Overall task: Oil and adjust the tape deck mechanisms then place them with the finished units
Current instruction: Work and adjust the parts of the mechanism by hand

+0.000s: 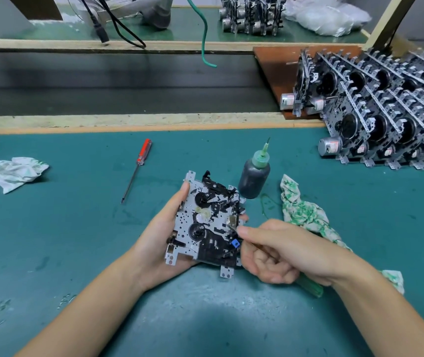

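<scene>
At bench centre, just above the green mat (77,240), the left hand (159,243) cradles one deck mechanism (205,225) face up, thumb curled over its left edge and fingers wrapped beneath, one tip showing at the right side. The right hand (278,251) pinches a slim green-handled tool (311,287), thumb and forefinger closed on its shaft, the other fingers curled loosely. The working end meets the mechanism near a small blue part (235,244) on its right edge.

Judgement: the adjusting step is in hand. The oil bottle (254,177) stands upright just beyond the mechanism, untouched. A yellowish smear near the centre gear may be lubricant already applied, though that is uncertain. The next move calls for a steady left grip and fine control of the tip, then carrying the unit to the stacked units (386,117) at the right, which are well apart from the hands.

Not determinable: the tool's tip is masked by the thumb, so its type and exact contact point cannot be confirmed. Most of the handle is hidden under the palm. The stack is cut off at the frame's right edge. A red screwdriver (139,166) and stained rag (306,215) lie idle on the mat.
</scene>
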`<state>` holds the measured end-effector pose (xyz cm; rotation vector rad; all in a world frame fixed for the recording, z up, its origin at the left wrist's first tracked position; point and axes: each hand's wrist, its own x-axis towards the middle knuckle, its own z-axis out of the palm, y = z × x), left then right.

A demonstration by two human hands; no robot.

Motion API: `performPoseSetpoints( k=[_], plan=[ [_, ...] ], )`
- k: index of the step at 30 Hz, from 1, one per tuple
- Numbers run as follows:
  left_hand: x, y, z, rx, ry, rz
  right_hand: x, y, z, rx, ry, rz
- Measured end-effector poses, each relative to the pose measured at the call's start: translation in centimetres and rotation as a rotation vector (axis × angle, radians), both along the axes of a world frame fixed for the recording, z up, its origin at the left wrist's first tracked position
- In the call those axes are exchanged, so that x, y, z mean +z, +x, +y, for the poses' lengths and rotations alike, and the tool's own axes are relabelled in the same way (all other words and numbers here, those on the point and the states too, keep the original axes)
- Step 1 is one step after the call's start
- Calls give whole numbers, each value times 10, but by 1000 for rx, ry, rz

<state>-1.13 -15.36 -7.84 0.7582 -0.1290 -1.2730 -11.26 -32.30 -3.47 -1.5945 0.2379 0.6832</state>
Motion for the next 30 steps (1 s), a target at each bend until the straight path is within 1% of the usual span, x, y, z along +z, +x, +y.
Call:
performPoseSetpoints(
  k=[14,22,26,30],
  plan=[
    [0,0,-1,10,48,-2,-1,0,-1,3,-77,-77],
    [0,0,0,11,55,-5,-4,0,2,-37,-93,-77],
    [1,-1,-1,12,54,-7,-2,-1,2,-45,-62,-81],
    [1,-1,-1,13,46,-2,-1,-1,2,-63,-35,-45]
  ],
)
